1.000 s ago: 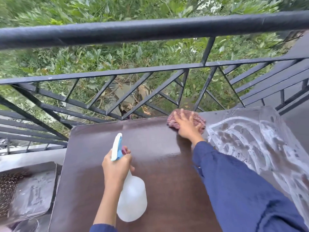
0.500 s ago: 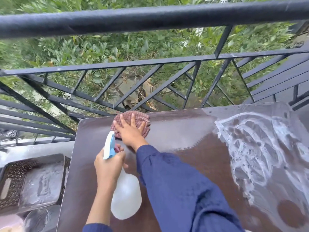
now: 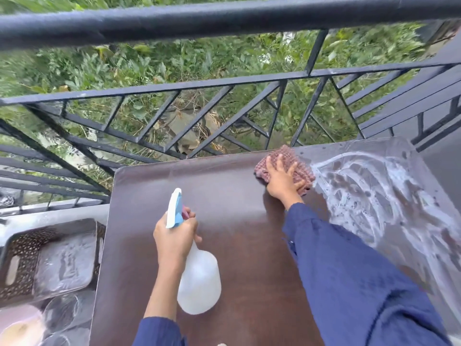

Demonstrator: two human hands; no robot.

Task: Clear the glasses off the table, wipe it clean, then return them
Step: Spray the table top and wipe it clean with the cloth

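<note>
On the dark brown surface (image 3: pixel 237 245), the right hand (image 3: pixel 282 182) presses a pink checked cloth (image 3: pixel 300 168) flat with fingers spread, at 1 o'clock near the far edge. White foam (image 3: pixel 374 196) smears the 3 o'clock side. The left hand (image 3: pixel 174 237) grips the neck of a spray bottle (image 3: pixel 199 283), which is centred and low. Blurred clear glasses (image 3: pixel 59 313) sit off the surface at 8 o'clock, below a perforated tray (image 3: pixel 25 248).

A black metal railing (image 3: pixel 224 21) stands before leafy green bushes (image 3: pixel 149 61) in daylight.
</note>
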